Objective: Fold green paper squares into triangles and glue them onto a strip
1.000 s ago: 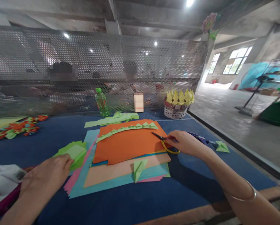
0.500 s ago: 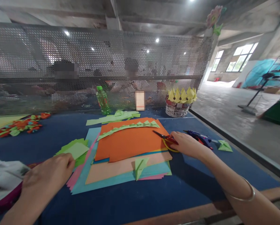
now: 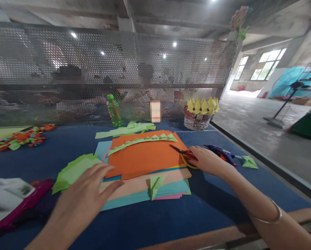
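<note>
My left hand (image 3: 89, 189) is open, thumb and fingers apart, above the left edge of a stack of coloured paper (image 3: 138, 187). Right of it a folded green paper piece (image 3: 156, 185) lies on the stack. My right hand (image 3: 203, 158) rests at the stack's right side, fingers closed on the handles of scissors (image 3: 188, 158), whose blades point left over an orange sheet (image 3: 145, 156). Along that sheet's far edge runs a green strip with folded points (image 3: 145, 141). Green paper squares (image 3: 76, 170) lie beyond my left wrist.
A blue glue gun (image 3: 221, 152) and another folded green piece (image 3: 250, 161) lie right of my right hand. Farther back stand a green bottle (image 3: 114, 113) and a basket (image 3: 197, 119) with a yellow paper crown. A purple-pink tray (image 3: 22, 208) sits left; a perforated screen (image 3: 134, 55) lines the back.
My left hand has moved right from the green squares to over the paper stack, and its fingers have opened. My right hand and the scissors have stayed in place.
</note>
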`<state>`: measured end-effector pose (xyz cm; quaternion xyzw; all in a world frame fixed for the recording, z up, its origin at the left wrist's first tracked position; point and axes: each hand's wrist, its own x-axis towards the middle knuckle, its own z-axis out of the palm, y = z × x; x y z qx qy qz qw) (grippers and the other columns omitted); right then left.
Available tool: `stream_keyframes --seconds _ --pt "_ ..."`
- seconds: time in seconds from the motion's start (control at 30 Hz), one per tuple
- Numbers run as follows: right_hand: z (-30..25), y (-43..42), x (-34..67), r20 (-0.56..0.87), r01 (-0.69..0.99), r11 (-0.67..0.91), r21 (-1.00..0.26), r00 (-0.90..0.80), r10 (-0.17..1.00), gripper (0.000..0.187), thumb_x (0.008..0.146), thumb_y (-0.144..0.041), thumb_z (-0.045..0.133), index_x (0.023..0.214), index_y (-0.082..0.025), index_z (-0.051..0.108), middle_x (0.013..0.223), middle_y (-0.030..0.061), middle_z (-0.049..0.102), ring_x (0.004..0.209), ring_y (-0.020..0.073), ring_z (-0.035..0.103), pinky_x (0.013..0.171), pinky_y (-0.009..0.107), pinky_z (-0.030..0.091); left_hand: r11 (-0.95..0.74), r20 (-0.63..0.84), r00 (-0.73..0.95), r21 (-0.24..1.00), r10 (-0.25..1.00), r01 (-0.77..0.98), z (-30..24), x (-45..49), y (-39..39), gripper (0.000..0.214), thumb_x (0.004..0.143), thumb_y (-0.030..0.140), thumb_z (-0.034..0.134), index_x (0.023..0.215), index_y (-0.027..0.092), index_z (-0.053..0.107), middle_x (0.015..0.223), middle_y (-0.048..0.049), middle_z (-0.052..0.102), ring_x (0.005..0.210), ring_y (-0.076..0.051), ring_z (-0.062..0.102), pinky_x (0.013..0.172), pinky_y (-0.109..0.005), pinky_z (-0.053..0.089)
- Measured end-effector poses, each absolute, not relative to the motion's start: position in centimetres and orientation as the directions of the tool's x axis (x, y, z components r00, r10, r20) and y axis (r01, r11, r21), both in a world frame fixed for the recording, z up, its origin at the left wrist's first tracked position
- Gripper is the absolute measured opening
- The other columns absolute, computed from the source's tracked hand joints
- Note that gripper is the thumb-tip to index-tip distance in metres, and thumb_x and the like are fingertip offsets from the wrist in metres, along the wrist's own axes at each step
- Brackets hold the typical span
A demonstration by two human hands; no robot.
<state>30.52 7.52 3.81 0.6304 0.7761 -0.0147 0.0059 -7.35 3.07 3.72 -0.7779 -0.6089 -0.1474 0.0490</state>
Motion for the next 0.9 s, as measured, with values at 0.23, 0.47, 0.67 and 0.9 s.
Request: stream_keyframes --seconds 0.23,0.47,0.67,0.9 --pt "4.3 7.3 30.3 0.007 0.984 0.180 -0.019 -0.180 0.984 0.022 0.100 -0.031 0.054 0.110 -0.013 0.062 0.114 0.0172 0.070 0.106 0.0294 0.069 0.085 0.033 0.046 -0.437 0.000 0.458 0.298 0.889 0.848 3.2 1.4 3.3 0.037 0.095 0.055 0.052 0.093 0.020 0.064 0.101 -0.0089 0.062 0.098 -0.031 0.061 0.082 -0.040 0.043" --pt "6.2 5.3 31.7 0.088 0.987 0.145 -0.073 -0.138 0.986 0.026 0.104 -0.038 0.045 0.114 -0.020 0.062 0.109 0.0095 0.072 0.100 0.0246 0.070 0.080 0.030 0.046 -0.456 -0.023 0.506 0.400 0.862 0.795 1.8 1.9 5.5 0.025 0.082 0.040 0.070 0.097 0.022 0.060 0.103 -0.0062 0.060 0.096 -0.029 0.059 0.072 -0.033 0.036" --pt "5.1 3.3 36.3 0.109 0.996 0.044 -0.077 -0.035 0.993 0.031 0.100 -0.043 0.046 0.112 -0.021 0.064 0.107 0.0102 0.074 0.089 0.0243 0.070 0.076 0.031 0.046 -0.302 -0.134 0.506 0.664 0.852 0.684 2.9 1.4 6.0 0.020 0.086 0.041 0.062 0.095 0.024 0.053 0.088 -0.0009 0.063 0.079 -0.022 0.060 0.064 -0.029 0.035" --pt "3.7 1.6 42.1 0.109 0.936 -0.348 -0.048 0.351 0.930 0.045 0.096 -0.055 0.040 0.083 -0.021 0.067 0.083 0.0117 0.074 0.078 0.0281 0.069 0.064 0.033 0.041 -0.026 -0.289 0.649 0.903 0.704 0.430 4.2 0.6 6.5 0.028 0.086 0.042 0.059 0.098 0.020 0.046 0.089 -0.0009 0.063 0.062 -0.011 0.054 0.056 -0.023 0.041"
